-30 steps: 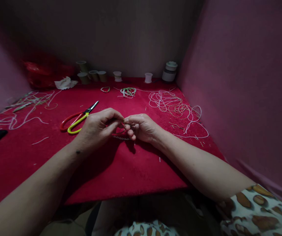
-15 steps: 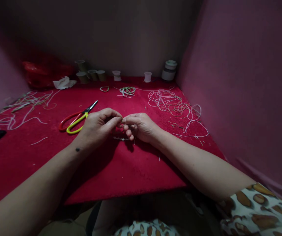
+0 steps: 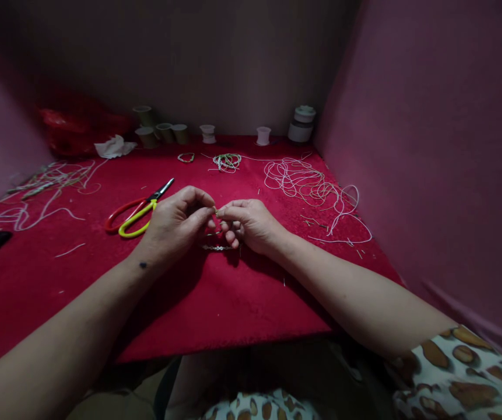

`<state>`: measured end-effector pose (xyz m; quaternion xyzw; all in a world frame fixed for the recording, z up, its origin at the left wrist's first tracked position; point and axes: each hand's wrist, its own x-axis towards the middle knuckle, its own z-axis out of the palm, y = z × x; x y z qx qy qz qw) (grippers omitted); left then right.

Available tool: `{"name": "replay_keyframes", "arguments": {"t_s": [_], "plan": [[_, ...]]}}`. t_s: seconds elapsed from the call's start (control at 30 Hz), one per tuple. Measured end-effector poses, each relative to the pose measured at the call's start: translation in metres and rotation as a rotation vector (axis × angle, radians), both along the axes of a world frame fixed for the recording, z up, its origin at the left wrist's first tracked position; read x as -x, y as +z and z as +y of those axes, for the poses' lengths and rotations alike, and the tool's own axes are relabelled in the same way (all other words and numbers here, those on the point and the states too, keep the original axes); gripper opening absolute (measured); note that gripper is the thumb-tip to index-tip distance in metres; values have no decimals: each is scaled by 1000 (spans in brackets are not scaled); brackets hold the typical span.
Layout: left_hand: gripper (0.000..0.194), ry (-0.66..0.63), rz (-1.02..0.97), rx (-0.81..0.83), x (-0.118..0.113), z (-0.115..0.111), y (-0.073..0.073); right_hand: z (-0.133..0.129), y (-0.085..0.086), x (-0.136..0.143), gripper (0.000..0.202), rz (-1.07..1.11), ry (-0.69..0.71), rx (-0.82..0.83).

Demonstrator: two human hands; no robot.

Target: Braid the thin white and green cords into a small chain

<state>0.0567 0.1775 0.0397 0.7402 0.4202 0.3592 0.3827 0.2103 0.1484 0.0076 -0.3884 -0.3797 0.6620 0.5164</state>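
A thin braided cord bracelet with a pale knotted stretch hangs in a loop below my fingers, over the red cloth. Thumb and forefinger of my left hand pinch a part of it at the top. My right hand meets the left there, its thumb and forefinger also closed on the cord and its other fingers curled beneath. The exact spot between the fingertips is mostly hidden. Left of my left hand lie scissors with one red and one yellow handle, blades pointing away.
Loose cord lies tangled at the right, more cord at the left. Finished-looking bracelets sit farther back. Spools, a jar, crumpled tissue and a red bag line the back. Walls stand on both sides.
My left hand has lifted slightly and its fingertips have drawn a little back from the right ones. More of the bracelet loop shows below. The right hand has barely moved.
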Motion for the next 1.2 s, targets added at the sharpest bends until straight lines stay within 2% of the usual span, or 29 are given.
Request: {"name": "replay_keyframes", "arguments": {"t_s": [0.47,0.63,0.73,0.8,0.97,1.2], "plan": [[19,-57,-200,172,4,7,1,0,1,-1,8,70,-2,28],[27,34,-296,377,5,8,3,1,1,-1,8,137,-7,25],[23,89,-304,513,4,7,5,2,0,-2,7,155,-27,26],[20,78,-327,556,4,7,4,3,-1,-2,6,160,-16,15],[14,60,-433,603,2,10,0,3,-4,-3,6,150,50,-5],[10,36,-413,596,1,9,0,4,-6,-2,6,142,101,-6]]}}
